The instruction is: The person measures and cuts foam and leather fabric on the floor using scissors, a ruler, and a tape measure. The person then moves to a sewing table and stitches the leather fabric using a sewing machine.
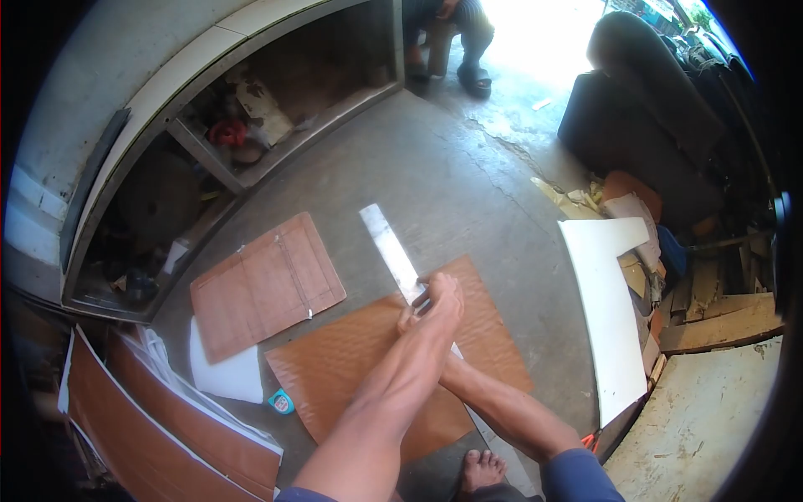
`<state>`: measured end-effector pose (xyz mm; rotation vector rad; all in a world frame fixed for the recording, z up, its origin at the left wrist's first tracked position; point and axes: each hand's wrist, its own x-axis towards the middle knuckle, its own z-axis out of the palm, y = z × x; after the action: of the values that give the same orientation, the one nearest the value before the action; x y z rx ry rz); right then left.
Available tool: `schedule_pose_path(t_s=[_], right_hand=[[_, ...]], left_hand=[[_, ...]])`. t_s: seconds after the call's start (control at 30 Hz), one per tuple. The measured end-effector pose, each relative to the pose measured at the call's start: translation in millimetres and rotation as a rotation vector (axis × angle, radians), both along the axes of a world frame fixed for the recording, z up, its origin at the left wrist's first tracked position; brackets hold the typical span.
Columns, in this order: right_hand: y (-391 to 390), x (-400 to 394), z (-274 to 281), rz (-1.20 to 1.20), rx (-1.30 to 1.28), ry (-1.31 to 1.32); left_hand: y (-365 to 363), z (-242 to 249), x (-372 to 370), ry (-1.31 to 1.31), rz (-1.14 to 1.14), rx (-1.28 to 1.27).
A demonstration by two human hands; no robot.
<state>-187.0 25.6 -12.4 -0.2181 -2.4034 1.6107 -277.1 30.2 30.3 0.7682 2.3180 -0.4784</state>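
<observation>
A long metal ruler lies aslant across a brown sheet on the floor, its lower end near my bare foot. My left hand is closed at the ruler's edge, near the sheet's far side. Something small and dark shows by its fingers, but I cannot tell what it is. My arms cross, the left forearm over the right. Just below the left hand, part of my right hand shows at the ruler; its fingers are mostly hidden behind the left forearm.
A brown panel with marked lines overlaps a white piece at left, near a teal tape measure. Brown curved sheets stand lower left. A white cut sheet and wood scraps lie right. A person's foot is at the back.
</observation>
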Motion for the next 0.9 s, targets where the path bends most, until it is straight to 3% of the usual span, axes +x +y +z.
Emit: schedule_pose_path(t_s=[0.13,0.17,0.23,0.27,0.33,0.47,0.57,0.63,0.67,0.73,0.9], right_hand=[[12.5,40.6,26.0,0.136,0.099,0.145],[18.5,50.7,32.5,0.260,0.175,0.041],[27.6,57.6,53.5,0.688,0.572,-0.585],[30.5,68.0,47.0,0.685,0.570,-0.587],[33.9,87.4,31.9,0.704,0.804,-0.571],[36.2,56.0,16.3,0.608,0.636,-0.488],[29.7,38.6,8.8,0.514,0.468,-0.154],[26.6,41.1,5.8,0.504,0.476,-0.141],[30.9,49.9,6.8,0.495,0.474,-0.144],[49.3,86.4,21.7,0.697,0.614,-0.374],[95.5,199.7,61.9,0.860,0.773,-0.537]], left_hand=[[3.3,-4.9,-3.1,-0.036,-0.044,-0.039],[4.7,-8.4,-4.6,-0.042,-0.058,-0.049],[5.8,-13.5,-6.4,-0.032,-0.068,-0.061],[4.7,-18.5,-7.3,-0.025,-0.074,-0.060],[1.8,-28.4,-5.0,0.034,-0.073,-0.031],[3.1,-33.5,-7.7,0.051,-0.040,-0.012],[0.1,-24.7,-3.8,0.081,-0.029,0.009],[-4.0,-11.2,0.6,0.109,-0.038,0.028],[-5.9,-4.9,2.1,0.112,-0.007,0.050],[-9.3,7.0,3.1,0.116,0.021,0.075],[-11.2,12.3,2.4,0.015,0.066,0.068]])
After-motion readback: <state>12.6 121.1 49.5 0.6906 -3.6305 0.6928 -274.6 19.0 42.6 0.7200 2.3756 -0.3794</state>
